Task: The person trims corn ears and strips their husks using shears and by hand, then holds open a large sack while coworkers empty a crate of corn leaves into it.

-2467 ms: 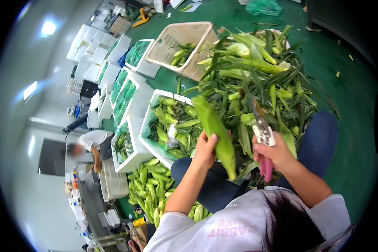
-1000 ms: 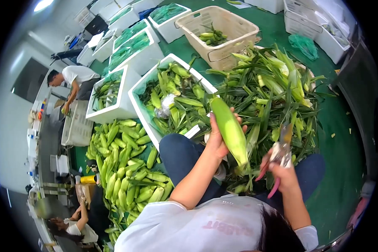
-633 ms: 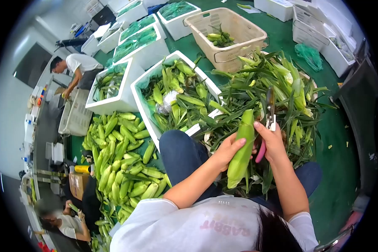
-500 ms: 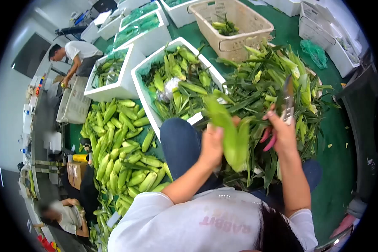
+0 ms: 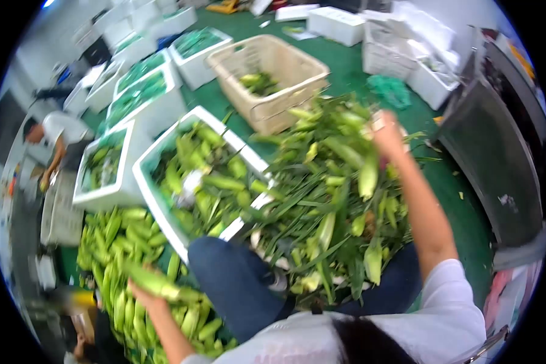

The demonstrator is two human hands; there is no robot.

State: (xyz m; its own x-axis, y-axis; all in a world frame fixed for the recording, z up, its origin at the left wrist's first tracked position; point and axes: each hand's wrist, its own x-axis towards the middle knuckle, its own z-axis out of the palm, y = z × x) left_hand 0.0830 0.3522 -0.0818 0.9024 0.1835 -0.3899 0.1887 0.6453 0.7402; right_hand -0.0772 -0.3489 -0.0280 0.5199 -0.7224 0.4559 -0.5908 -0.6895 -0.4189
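My left hand (image 5: 144, 296) is at the lower left, its fingers around a trimmed green ear of corn (image 5: 155, 283) in its husk. It is over a heap of similar ears (image 5: 124, 242) on the floor. My right hand (image 5: 388, 138) reaches out over the far right side of a big pile of corn leaves and husks (image 5: 309, 200). It is blurred but closed on the knife, of which only a pale bit and some pink of the handle show. The blade is hard to make out.
Left of the husk pile stands a foam box (image 5: 142, 176) of untrimmed corn. A beige crate (image 5: 273, 115) holds a few ears. More foam boxes (image 5: 170, 100) line the back left, near a person (image 5: 60, 136) bending over a crate. A dark panel (image 5: 497, 158) stands at right.
My left hand has carried the ear of corn left and down to the heap. My right hand has moved farther out over the husk pile. The view has turned to the right.
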